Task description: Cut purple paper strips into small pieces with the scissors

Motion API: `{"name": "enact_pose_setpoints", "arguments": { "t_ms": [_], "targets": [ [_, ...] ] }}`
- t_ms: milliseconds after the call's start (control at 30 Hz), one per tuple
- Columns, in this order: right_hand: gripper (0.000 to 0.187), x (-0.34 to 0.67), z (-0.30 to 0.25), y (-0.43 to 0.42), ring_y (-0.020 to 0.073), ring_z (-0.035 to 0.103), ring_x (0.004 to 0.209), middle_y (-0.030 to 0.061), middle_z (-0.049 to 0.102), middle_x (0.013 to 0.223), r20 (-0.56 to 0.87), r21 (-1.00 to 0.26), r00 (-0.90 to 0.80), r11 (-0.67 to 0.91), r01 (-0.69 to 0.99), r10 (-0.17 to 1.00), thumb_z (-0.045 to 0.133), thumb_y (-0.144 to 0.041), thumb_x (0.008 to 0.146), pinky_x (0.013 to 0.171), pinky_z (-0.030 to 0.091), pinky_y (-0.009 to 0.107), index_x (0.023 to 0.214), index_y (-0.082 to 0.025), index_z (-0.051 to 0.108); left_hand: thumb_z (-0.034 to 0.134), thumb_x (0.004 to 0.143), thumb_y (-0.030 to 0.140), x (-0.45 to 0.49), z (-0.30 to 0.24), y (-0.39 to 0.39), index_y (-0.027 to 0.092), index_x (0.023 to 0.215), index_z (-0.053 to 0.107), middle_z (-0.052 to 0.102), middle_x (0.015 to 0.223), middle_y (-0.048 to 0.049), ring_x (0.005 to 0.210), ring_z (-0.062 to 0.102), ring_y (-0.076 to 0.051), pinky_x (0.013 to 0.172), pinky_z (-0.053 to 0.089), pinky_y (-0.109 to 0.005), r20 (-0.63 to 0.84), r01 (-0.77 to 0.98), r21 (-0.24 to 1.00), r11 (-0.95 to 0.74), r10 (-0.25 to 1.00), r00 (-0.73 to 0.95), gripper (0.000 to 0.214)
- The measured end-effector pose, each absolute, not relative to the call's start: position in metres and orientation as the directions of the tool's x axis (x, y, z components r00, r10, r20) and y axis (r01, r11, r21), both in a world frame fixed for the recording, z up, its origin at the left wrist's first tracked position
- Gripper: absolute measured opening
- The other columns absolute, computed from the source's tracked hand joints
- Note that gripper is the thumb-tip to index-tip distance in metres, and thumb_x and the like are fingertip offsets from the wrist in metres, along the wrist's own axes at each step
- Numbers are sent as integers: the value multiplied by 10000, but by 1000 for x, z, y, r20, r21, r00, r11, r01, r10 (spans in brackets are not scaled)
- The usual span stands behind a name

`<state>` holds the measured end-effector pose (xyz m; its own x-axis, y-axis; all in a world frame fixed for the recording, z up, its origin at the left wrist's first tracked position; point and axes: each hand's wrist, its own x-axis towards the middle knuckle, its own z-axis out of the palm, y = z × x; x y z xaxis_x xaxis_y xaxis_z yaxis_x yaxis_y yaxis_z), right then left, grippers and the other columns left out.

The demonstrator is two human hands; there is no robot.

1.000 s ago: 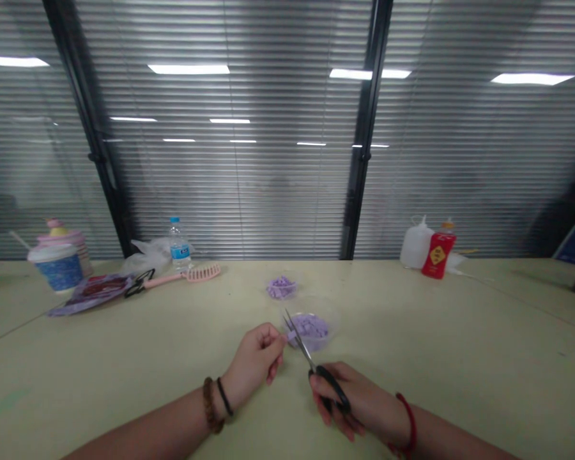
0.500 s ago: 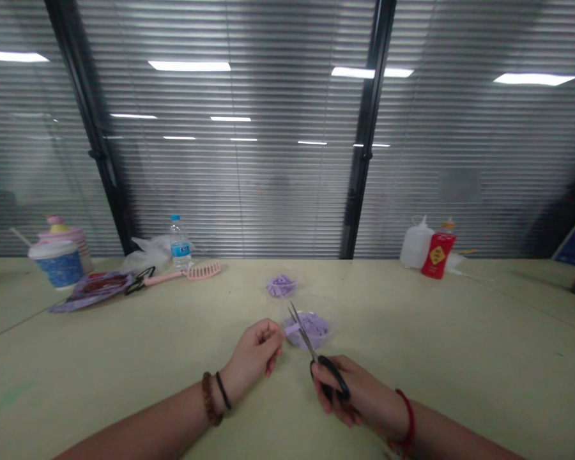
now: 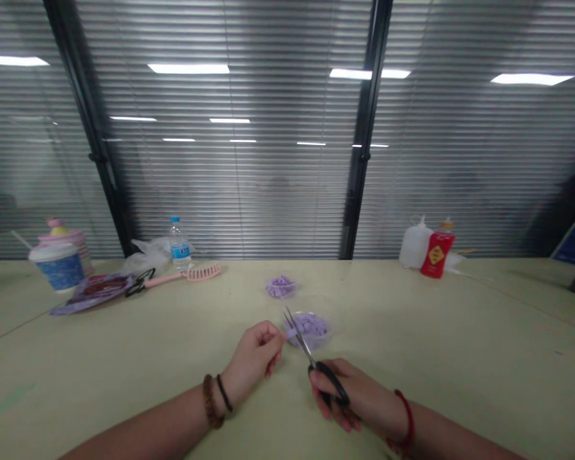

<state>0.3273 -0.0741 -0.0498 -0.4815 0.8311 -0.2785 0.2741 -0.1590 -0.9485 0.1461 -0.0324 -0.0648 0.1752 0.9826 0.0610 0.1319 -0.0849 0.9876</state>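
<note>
A narrow lilac strip (image 3: 291,333) is pinched in the fingers of the left hand (image 3: 256,352), while black-handled steel scissors (image 3: 326,381) are gripped in the right hand (image 3: 347,396), their slightly parted blades reaching the strip. The hands are held apart, with only strip and blades bridging the gap. Just behind, a clear plastic bowl (image 3: 328,333) of lilac pieces rests on the pale green counter (image 3: 124,345). A small lilac heap (image 3: 281,287) is placed farther off. A pink vented hairbrush (image 3: 201,273), a plastic water bottle (image 3: 179,246) and a red squeeze bottle (image 3: 436,254) are set near the far edge.
</note>
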Motion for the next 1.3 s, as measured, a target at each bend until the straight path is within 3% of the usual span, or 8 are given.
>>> {"name": "enact_pose_setpoints", "arguments": {
  "t_ms": [933, 1300],
  "targets": [
    [507, 329, -54, -71, 19, 353, 283, -19, 471, 478, -259, -951, -501, -127, 281, 826, 502, -618, 678, 268, 256, 125, 608, -116, 482, 511, 691, 381, 146, -60, -34, 159, 627, 433, 433, 425, 72, 289, 337, -37, 277, 263, -140, 52, 121, 990, -77, 979, 197, 243],
    [541, 330, -58, -68, 21, 361, 295, -15, 513, 521, -243, -969, -457, -193, 154, 856, 488, -665, 666, 265, 258, 129, 690, -124, 481, 496, 703, 365, 145, -61, -32, 157, 611, 438, 439, 446, 59, 305, 373, -46, 287, 273, -144, 1, 110, 994, -24, 979, 205, 234]
  ]
}}
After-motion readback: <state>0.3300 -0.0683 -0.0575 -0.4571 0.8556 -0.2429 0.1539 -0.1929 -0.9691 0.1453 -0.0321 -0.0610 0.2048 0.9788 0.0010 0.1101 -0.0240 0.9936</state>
